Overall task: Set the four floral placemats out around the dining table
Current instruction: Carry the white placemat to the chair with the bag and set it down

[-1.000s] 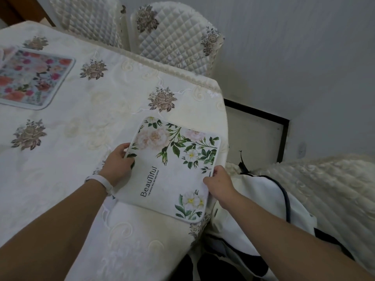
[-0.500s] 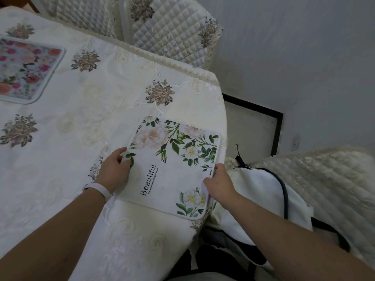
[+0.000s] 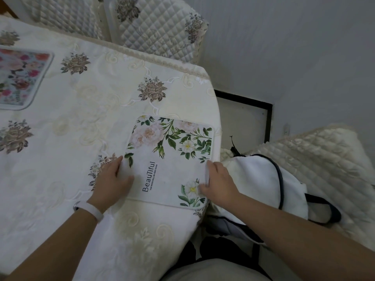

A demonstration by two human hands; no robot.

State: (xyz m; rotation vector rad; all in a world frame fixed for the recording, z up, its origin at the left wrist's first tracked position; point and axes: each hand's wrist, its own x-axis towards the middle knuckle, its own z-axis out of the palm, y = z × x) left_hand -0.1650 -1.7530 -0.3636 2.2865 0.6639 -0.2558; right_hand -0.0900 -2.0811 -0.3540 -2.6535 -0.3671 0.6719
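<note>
A white placemat (image 3: 172,159) with green leaves, pale flowers and the word "Beautiful" lies flat at the table's near right corner. My left hand (image 3: 112,182) holds its left edge, thumb on top and fingers along the side. My right hand (image 3: 218,184) pinches its right edge, which is lifted slightly off the cloth. A second placemat (image 3: 22,78), with pink and red flowers, lies flat at the far left, partly cut off by the frame. No other placemats are in view.
The table (image 3: 81,122) wears a cream embroidered cloth. Two quilted chair backs (image 3: 158,27) stand behind its far edge. A white bag (image 3: 261,185) with dark trim sits on a quilted seat (image 3: 324,169) to the right, close to the table corner.
The green-leaf placemat stays at the corner. My left thumb has slid further onto its surface, and my right hand has shifted a little along the right edge.
</note>
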